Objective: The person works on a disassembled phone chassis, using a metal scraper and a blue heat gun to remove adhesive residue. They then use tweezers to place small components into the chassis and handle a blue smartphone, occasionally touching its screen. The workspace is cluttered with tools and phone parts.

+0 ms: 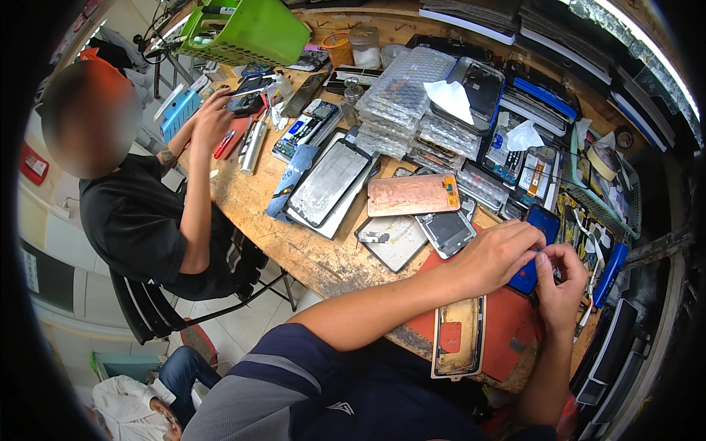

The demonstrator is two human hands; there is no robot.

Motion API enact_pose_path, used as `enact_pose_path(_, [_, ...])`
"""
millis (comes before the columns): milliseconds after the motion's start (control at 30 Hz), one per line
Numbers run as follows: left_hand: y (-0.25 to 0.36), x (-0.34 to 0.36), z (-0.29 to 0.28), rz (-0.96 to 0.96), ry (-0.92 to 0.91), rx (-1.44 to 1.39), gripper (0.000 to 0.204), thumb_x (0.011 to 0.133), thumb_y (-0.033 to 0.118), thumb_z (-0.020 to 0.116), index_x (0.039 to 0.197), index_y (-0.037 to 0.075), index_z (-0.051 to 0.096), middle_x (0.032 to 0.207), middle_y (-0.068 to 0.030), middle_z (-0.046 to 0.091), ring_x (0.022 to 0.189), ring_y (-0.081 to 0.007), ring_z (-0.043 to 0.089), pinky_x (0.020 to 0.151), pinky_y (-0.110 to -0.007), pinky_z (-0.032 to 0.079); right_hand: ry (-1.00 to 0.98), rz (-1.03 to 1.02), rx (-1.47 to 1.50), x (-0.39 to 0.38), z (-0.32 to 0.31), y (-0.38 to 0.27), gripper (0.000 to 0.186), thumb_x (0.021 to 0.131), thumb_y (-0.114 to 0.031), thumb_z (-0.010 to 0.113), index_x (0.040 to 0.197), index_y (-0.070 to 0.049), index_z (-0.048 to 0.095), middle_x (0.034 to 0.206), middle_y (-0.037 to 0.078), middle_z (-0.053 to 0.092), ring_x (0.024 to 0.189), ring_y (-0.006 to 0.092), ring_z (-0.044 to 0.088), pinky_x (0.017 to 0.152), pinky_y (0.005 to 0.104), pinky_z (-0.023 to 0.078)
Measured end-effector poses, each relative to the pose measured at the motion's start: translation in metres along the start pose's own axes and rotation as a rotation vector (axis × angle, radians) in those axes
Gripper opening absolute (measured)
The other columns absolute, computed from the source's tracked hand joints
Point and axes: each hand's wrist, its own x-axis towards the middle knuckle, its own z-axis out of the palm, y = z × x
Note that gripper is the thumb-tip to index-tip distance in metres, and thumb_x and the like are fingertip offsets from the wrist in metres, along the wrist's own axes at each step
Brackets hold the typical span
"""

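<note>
Two sets of fingers, one phone: left fingers [523, 239] and right fingers [544, 273] bunched over the blue phone [524, 281]. Tips nearly meet at its middle; can't tell if they're clamped on anything, since my own knuckles block the view.
Why both: one side probably steadies while the other does the fiddly bit. Just my read.
Where the phone is: right side of the bench [257, 209], by the far corner of the red mat [507, 312]. Can't tell if it's flat or lifted.
Mat: likely there to save the parts from scratches.
Gold frame [462, 361]: near edge, under my left forearm, red showing through its cutout. Handy but out of the way, I guess.
Copper panel [412, 198]: lies over other panels just past my forearm, probably piled up to save space.
Bubble-wrap stack [397, 92]: pushed back, wrapped for protection I'd say.
Teal basket [631, 202]: far right, odds and ends, a tape roll [601, 163] in it.
Surface: worn, stained wood, pretty crowded.
Room: co-worker [136, 228] in black on my left, hands up over the bench; green basket [268, 33] at the back; another person [125, 400] seated lower left; pale tiles [228, 327] underfoot.
</note>
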Motion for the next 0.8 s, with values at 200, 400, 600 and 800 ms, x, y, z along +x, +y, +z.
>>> enact_pose_path(200, [0.0012,0.0001,-0.0013,-0.03,-0.015,0.013,0.025,0.095,0.002,0.074,0.119,0.003,0.067,0.099,-0.0148,0.071,0.095,-0.0358,0.07,0.081,-0.045,0.057,-0.015,-0.016,0.006,0.0016,-0.0004,0.0014,0.009,0.098,-0.003,0.074,0.097,0.003,0.068,0.085,0.002,0.06,0.076,0.0098,0.052,0.069,0.0267,0.043])
enact_pose_path(400, [0.0002,0.0012,-0.0005,-0.054,-0.028,-0.063,0.026,0.097,0.004,0.072,0.123,0.003,0.066,0.101,-0.014,0.069,0.095,-0.0324,0.07,0.082,-0.042,0.057,0.004,-0.013,-0.018,0.0011,-0.0027,0.0033,0.009,0.099,-0.004,0.073,0.096,0.003,0.067,0.085,0.004,0.06,0.077,0.0123,0.053,0.07,0.0288,0.044])
enact_pose_path(600, [0.0033,0.0005,-0.0006,-0.186,-0.052,-0.189,0.028,0.1,0.003,0.069,0.127,0.002,0.063,0.1,-0.0096,0.067,0.087,-0.02,0.07,0.076,-0.034,0.057,0.0,-0.015,-0.028,0.0008,-0.0017,0.0033,0.009,0.098,-0.004,0.073,0.095,0.002,0.067,0.085,0.004,0.061,0.076,0.0131,0.054,0.07,0.0292,0.044])
enact_pose_path(800, [0.0046,0.0013,-0.0014,-0.251,-0.065,-0.228,0.03,0.101,0.003,0.07,0.13,0.002,0.062,0.1,-0.0069,0.07,0.083,-0.0135,0.069,0.074,-0.028,0.057,-0.004,-0.042,-0.037,-0.0001,-0.0009,0.0042,0.008,0.097,-0.002,0.072,0.094,0.003,0.066,0.085,0.004,0.061,0.076,0.0118,0.054,0.069,0.028,0.044])
